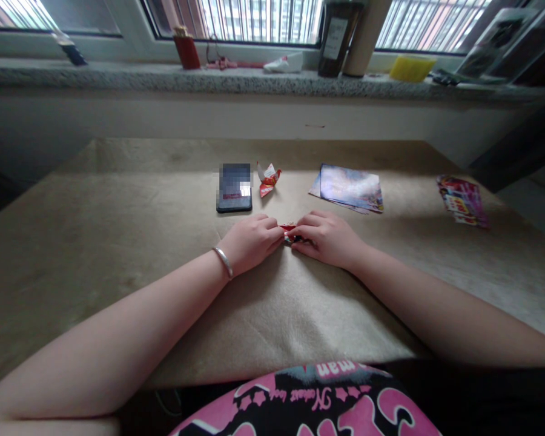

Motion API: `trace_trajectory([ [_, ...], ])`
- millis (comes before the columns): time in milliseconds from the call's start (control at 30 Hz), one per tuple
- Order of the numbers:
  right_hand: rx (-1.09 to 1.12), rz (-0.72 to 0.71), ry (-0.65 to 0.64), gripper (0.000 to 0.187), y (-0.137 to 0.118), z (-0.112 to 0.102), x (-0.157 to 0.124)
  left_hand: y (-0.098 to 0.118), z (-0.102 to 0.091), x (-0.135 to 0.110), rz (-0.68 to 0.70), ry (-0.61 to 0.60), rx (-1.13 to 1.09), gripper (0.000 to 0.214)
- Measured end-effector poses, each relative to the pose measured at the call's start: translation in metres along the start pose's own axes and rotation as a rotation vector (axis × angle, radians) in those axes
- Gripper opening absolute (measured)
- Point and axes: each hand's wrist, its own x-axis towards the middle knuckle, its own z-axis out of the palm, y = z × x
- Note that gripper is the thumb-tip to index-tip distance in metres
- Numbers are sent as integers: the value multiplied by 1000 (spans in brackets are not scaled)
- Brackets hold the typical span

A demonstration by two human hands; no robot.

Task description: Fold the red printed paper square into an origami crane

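Note:
My left hand (253, 241) and my right hand (327, 237) meet at the middle of the table. Between their fingertips is a small red and white piece of folded paper (289, 231), mostly covered by the fingers. Both hands have closed fingers on it, the left at its left side and the right at its right side. A silver bangle (223, 262) circles my left wrist. Just beyond the hands stands a red and white folded paper crane (269, 180). Left of the crane lies a phone (234, 188), its screen partly blurred.
Glossy picture sheets (352, 186) lie stacked right of the crane. Farther right are several pink and red printed cards (462, 201). A brown cover (131, 242) spreads over the table. The stone windowsill (140, 79) behind holds a red lighter-like object (186, 48), a dark jar (338, 39) and a yellow block (412, 69).

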Motion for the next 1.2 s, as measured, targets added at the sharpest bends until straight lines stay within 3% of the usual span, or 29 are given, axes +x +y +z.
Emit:
trace_trajectory([
  [400, -62, 12, -7, 24, -7, 1, 2, -1, 3, 0, -11, -1, -19, 20],
  [833, 125, 203, 3, 12, -12, 2, 3, 2, -4, -1, -9, -38, -13, 21],
  [1200, 149, 239, 30, 8, -13, 4, 2, 3, -6, -3, 5, -22, 17, 19],
])
